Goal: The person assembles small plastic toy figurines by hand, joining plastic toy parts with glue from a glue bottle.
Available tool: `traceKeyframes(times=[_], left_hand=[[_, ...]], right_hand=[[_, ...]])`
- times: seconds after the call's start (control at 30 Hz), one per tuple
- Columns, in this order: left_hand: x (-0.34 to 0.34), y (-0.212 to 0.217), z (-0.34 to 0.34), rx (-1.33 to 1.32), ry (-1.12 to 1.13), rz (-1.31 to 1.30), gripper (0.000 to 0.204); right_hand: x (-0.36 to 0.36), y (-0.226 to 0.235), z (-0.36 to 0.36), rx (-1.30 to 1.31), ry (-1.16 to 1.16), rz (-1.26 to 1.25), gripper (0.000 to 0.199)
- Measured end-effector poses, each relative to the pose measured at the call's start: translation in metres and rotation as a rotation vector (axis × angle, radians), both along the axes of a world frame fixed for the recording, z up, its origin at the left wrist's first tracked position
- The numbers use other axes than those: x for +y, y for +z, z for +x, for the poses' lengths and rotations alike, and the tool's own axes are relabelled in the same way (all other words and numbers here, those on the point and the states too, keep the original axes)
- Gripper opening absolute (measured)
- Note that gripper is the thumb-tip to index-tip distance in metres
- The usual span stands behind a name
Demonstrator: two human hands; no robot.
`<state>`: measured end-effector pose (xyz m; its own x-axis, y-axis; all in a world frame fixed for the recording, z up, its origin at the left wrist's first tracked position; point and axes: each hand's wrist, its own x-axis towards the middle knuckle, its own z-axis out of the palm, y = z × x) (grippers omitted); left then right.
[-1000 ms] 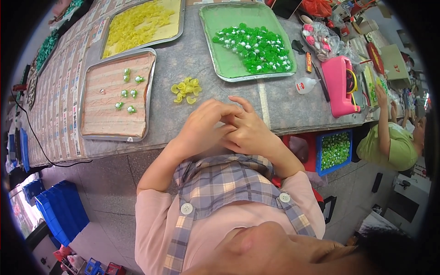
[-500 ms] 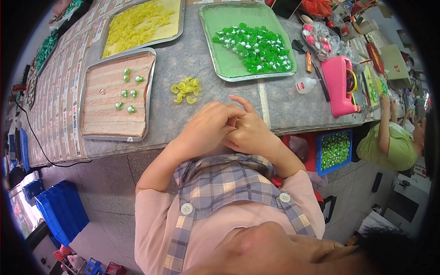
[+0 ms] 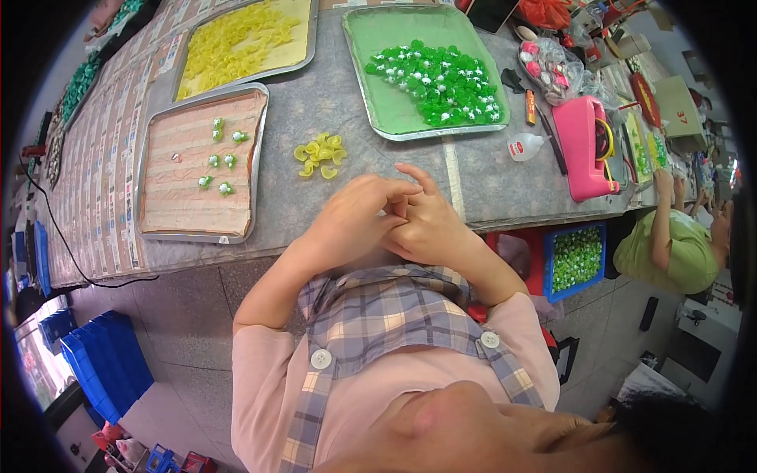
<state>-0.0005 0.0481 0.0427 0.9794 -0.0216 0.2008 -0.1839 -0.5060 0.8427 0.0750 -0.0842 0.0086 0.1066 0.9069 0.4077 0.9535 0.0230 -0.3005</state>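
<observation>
Just beyond left hand [image 3: 351, 213]: loose yellow pieces [image 3: 313, 149]; right hand [image 3: 430, 226] adjoining; each grip curled, hold hidden.

beige box [image 3: 681, 94]: red number [image 3: 681, 116] | white bottle [image 3: 531, 148]: red label [image 3: 517, 147], print too small to read

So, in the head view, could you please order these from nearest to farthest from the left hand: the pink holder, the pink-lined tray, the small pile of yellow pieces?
From the left hand:
1. small pile of yellow pieces, just beyond it, slightly to the left
2. pink-lined tray, farther to the left
3. pink holder, well over to the right
</observation>
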Motion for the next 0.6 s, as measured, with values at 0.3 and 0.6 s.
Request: traceKeyframes(times=[0.3,0.6], left_hand=[[-0.004,-0.006,-0.001,-0.012,0.055,0.033,0.019],[-0.001,-0.025,-0.007,-0.095,0.130,-0.096,0.033]], right_hand=[[0.000,-0.001,0.000,0.049,0.009,0.015,0.014],[0.000,0.006,0.002,0.017,0.027,0.016,0.019]])
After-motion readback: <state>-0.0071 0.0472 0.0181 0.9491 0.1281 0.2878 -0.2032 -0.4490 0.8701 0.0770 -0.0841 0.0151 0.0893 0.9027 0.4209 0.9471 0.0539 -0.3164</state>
